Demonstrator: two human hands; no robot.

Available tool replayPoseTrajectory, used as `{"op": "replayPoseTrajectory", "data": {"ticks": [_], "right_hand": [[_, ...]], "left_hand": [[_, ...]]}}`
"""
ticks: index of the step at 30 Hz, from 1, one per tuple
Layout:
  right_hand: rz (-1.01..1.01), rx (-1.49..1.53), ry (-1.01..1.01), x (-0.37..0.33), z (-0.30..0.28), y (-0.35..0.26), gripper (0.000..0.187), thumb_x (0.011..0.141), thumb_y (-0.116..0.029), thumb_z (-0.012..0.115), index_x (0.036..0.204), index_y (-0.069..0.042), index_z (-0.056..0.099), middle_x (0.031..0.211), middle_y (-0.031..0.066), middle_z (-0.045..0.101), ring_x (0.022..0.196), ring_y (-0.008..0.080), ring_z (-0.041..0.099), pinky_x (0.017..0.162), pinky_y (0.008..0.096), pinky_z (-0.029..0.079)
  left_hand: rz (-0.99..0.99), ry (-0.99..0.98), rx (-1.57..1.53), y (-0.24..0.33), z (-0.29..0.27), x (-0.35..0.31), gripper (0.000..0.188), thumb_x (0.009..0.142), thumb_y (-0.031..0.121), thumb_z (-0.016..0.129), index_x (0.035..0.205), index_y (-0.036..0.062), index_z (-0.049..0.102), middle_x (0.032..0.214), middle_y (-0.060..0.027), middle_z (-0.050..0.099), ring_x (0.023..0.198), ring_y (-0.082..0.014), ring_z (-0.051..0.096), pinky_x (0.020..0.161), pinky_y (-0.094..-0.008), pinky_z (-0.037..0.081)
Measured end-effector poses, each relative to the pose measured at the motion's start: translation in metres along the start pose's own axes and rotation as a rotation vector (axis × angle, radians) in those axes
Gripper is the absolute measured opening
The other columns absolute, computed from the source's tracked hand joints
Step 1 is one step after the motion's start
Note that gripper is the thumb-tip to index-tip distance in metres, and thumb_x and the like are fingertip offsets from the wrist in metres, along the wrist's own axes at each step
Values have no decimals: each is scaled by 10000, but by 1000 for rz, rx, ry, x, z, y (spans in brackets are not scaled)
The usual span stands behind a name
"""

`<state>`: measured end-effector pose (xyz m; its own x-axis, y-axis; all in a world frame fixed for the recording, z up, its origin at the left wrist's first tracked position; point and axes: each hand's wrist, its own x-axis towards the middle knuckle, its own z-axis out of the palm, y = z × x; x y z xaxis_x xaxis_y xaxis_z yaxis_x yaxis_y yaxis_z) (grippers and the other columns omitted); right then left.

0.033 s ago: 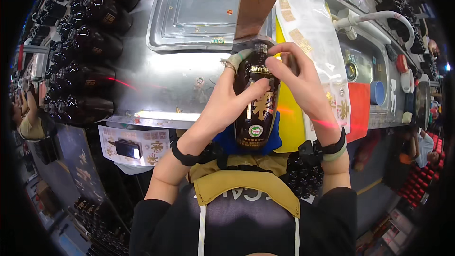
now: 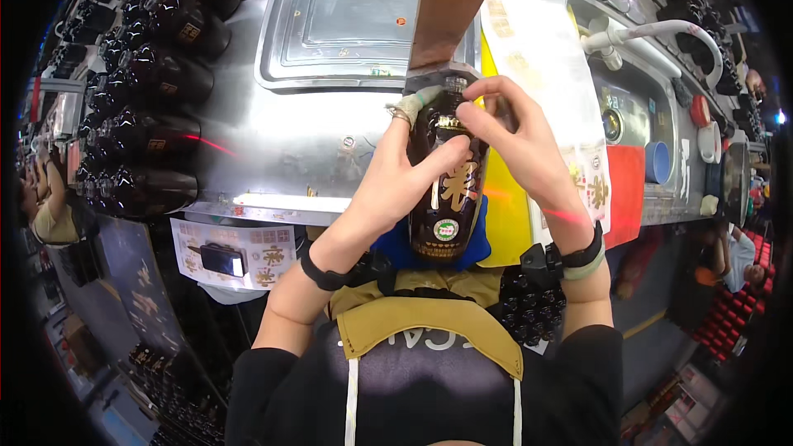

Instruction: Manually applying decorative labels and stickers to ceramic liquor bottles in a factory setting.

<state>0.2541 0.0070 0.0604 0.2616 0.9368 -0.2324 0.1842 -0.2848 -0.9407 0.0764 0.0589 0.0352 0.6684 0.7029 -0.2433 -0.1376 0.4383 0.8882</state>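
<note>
A dark, glossy bottle (image 2: 447,202) with gold characters and a round green-and-white sticker leans away from me, its bare threaded neck against a metal holder (image 2: 434,74). My left hand (image 2: 396,169) is closed around the bottle's left side, thumb lying across its front. Pale tape wraps one of the left fingers. My right hand (image 2: 516,128) curls about the bottle's shoulder from the right. Its thumb tip rests by the small gold neck label (image 2: 448,123), and the forefinger arches beside the neck. The other right fingers are partly hidden. Blue cloth (image 2: 477,239) lies under the bottle's base.
Rows of similar dark bottles (image 2: 165,128) stand at left. A metal tray (image 2: 285,66) lies beyond the hands. Sticker sheets (image 2: 582,74) cover a yellow board (image 2: 504,223) at right, beside a sink (image 2: 632,91). A phone (image 2: 223,259) rests on another sheet at near left.
</note>
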Motion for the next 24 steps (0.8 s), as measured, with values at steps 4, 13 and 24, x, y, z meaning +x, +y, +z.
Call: {"op": "replayPoseTrajectory", "data": {"ticks": [4,13,24], "right_hand": [[43,18,-30,5,1,-4,351,870,-258,811,1053,-10,643,803,-34,535,769,67,460,685,230,399],[92,49,-81,15,-1,2,336,844,-282,830,993,-39,650,787,-41,475,755,74,441,652,247,364],[83,-4,-87,16,-1,2,372,811,-299,857,986,-40,656,793,-38,482,754,81,444,658,247,372]], "left_hand": [[113,62,121,-7,7,-1,609,960,138,709,1470,-15,414,1290,-115,615,1110,-136,634,964,-308,527],[55,27,31,-3,2,1,641,950,148,727,1480,-19,407,1345,-119,584,1205,-150,589,1018,-316,499],[0,-69,75,5,-12,6,674,914,169,779,1462,-25,439,1369,-124,576,1257,-178,558,1091,-346,449]]}}
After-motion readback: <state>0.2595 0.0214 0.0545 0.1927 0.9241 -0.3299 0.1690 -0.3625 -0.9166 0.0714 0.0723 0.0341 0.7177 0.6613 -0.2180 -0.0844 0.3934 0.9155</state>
